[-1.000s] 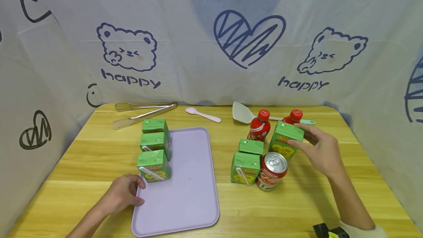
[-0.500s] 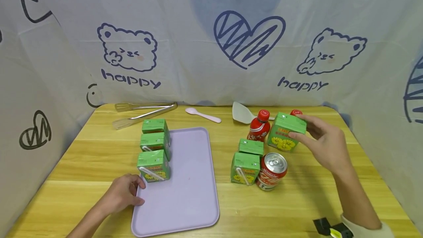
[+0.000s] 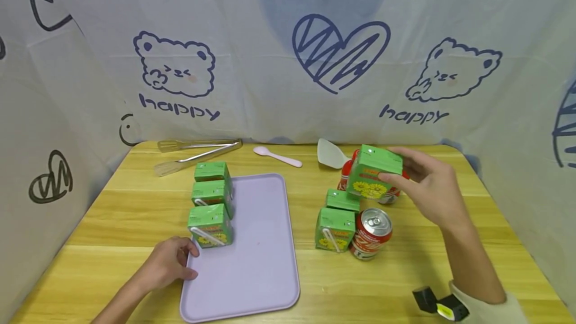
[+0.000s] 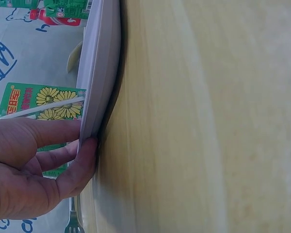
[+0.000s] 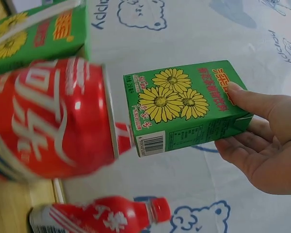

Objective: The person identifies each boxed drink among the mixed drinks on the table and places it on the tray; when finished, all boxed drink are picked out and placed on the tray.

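Observation:
My right hand (image 3: 429,186) grips a green drink carton (image 3: 375,171) with yellow flowers, thumb on its front. In the right wrist view the carton (image 5: 184,104) is off the table, its lower end free. It partly hides two red bottles behind it in the head view. My left hand (image 3: 166,264) holds the left rim of a lilac tray (image 3: 252,284), and the left wrist view shows fingertips pinching the edge (image 4: 94,73). On the tray's left side stand three similar cartons (image 3: 210,226) in a row.
Two more cartons (image 3: 335,229) stand right of the tray, beside a red can (image 3: 371,234). Along the back lie metal tongs (image 3: 202,154), a pink spoon (image 3: 276,156) and a pale spatula (image 3: 330,154). A cloth with drawings (image 3: 252,79) hangs behind the table.
My right hand has lifted the carton from behind the can and carried it up and slightly left, now in front of the bottles. My left hand and the tray stay put.

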The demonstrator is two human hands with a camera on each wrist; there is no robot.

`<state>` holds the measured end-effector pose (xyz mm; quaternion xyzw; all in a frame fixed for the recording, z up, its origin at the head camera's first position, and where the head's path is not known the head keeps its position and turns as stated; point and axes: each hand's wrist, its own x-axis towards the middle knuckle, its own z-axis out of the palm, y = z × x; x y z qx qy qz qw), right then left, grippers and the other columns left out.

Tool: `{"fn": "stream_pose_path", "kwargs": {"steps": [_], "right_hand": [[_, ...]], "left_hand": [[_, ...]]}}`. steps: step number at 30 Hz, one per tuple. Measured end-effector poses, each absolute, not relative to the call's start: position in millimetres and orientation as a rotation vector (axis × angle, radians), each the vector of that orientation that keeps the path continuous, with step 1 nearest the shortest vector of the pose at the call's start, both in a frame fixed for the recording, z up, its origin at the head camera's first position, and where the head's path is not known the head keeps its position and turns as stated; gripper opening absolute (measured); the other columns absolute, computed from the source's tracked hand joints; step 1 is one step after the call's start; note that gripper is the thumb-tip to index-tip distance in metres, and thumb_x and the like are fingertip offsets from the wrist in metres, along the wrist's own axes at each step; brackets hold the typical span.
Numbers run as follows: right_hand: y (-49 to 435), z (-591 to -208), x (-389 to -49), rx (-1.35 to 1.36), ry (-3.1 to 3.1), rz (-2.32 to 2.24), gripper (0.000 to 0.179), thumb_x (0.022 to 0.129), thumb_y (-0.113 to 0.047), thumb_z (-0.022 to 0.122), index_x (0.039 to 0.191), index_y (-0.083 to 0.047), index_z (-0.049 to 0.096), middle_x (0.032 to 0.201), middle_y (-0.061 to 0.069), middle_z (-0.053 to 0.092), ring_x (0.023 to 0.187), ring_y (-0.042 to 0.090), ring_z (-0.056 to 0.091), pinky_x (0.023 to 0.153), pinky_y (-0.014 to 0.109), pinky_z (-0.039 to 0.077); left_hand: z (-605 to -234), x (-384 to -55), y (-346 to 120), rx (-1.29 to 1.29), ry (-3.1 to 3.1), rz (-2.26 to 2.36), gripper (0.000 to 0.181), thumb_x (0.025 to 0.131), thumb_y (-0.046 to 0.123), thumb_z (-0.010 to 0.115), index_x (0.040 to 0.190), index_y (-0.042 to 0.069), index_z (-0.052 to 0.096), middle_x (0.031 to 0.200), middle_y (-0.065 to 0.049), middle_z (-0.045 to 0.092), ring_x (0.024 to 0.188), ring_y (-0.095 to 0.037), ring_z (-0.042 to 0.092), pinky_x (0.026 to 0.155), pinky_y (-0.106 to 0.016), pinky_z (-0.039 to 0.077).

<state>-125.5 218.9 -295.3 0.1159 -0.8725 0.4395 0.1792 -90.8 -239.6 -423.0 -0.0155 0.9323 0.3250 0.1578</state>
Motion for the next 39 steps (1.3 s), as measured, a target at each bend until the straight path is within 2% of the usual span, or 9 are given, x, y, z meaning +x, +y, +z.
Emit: {"fn": "stream_pose_path", "kwargs": {"steps": [8,13,15,23,32,36,39], "right_hand": [[196,-296,-134,0.397,-2.478,1.428,0.044,0.08,-0.008,0.074,0.122,-0.007,0.061,0.11,0.014,0.066,0.086,0.001,0.064,0.072,0.013,0.052],[178,-298,-145,0.398,-2.51,1.598,0.044,0.081,-0.013,0.073,0.123,-0.009,0.06,0.117,0.011,0.064,0.094,0.008,0.065,0.076,0.017,0.053],[170,-300,-149,0.391,-2.521,1.654,0.045,0.081,-0.014,0.074,0.123,-0.01,0.059,0.12,0.01,0.063,0.1,0.011,0.065,0.081,0.019,0.053],[136,-307,-161,0.482,-2.482,1.802,0.048,0.079,-0.005,0.074,0.125,-0.005,0.058,0.124,0.013,0.061,0.108,0.025,0.064,0.085,0.024,0.053],[97,-318,-180,0.574,-2.424,1.888,0.044,0.079,-0.002,0.073,0.121,0.0,0.06,0.118,0.016,0.061,0.108,0.026,0.063,0.093,0.03,0.05],[79,-321,-190,0.525,-2.455,1.914,0.045,0.079,-0.003,0.074,0.121,0.0,0.06,0.121,0.016,0.061,0.112,0.026,0.061,0.097,0.032,0.048],[67,-324,-196,0.431,-2.498,1.995,0.047,0.08,-0.004,0.073,0.124,-0.001,0.058,0.123,0.015,0.061,0.112,0.025,0.061,0.095,0.032,0.049]], "left_hand": [[-422,-91,-239,-0.062,2.658,0.921,0.036,0.06,-0.001,0.084,0.087,0.004,0.061,0.067,-0.005,0.053,0.061,-0.016,0.048,0.051,-0.026,0.04],[-423,-91,-240,-0.056,2.656,0.93,0.036,0.06,0.0,0.084,0.088,0.004,0.061,0.068,-0.005,0.053,0.061,-0.016,0.048,0.051,-0.026,0.04],[-423,-91,-240,-0.056,2.655,0.933,0.036,0.06,-0.001,0.084,0.088,0.004,0.061,0.067,-0.005,0.053,0.061,-0.016,0.048,0.05,-0.026,0.039],[-423,-89,-240,-0.047,2.652,0.964,0.036,0.059,-0.003,0.083,0.087,0.003,0.061,0.066,-0.005,0.052,0.06,-0.016,0.048,0.05,-0.025,0.04],[-421,-90,-239,-0.042,2.659,0.959,0.037,0.059,-0.003,0.083,0.088,0.003,0.061,0.066,-0.005,0.052,0.061,-0.016,0.048,0.05,-0.026,0.04],[-421,-89,-239,-0.037,2.665,0.953,0.037,0.058,-0.003,0.084,0.087,0.003,0.061,0.066,-0.005,0.052,0.061,-0.016,0.048,0.05,-0.026,0.04],[-421,-89,-239,-0.041,2.662,0.956,0.037,0.058,-0.003,0.084,0.087,0.003,0.061,0.066,-0.005,0.052,0.061,-0.016,0.048,0.05,-0.026,0.04]]}}
